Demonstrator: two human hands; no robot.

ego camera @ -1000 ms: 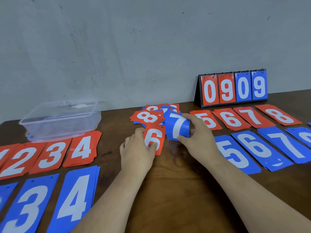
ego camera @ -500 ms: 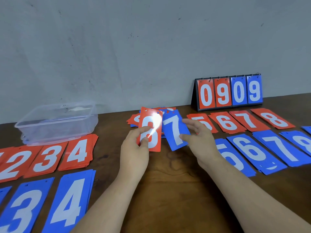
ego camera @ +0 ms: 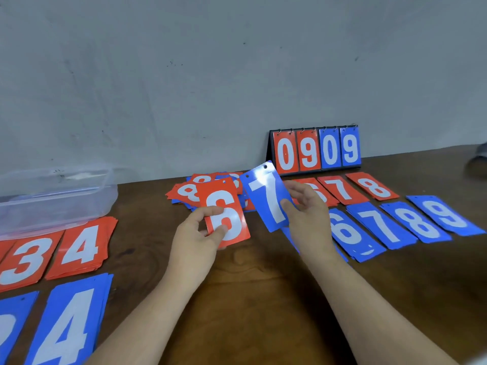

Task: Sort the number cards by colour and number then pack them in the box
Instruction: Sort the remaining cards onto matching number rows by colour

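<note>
Left hand pinches red 6 card, right hand blue 7 card; mixed pile, 12 o'clock, unsorted; packing pending.

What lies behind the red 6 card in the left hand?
Behind the red 6 in the left hand sits the unsorted pile of red and blue cards, a red 8 showing. Cards the 6 covers cannot be read.

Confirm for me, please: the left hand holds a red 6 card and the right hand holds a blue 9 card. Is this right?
Not quite. The head view shows the right hand holding a blue 7 card, not a blue 9. The rest is right: the left hand holds the red 6 card.
</note>
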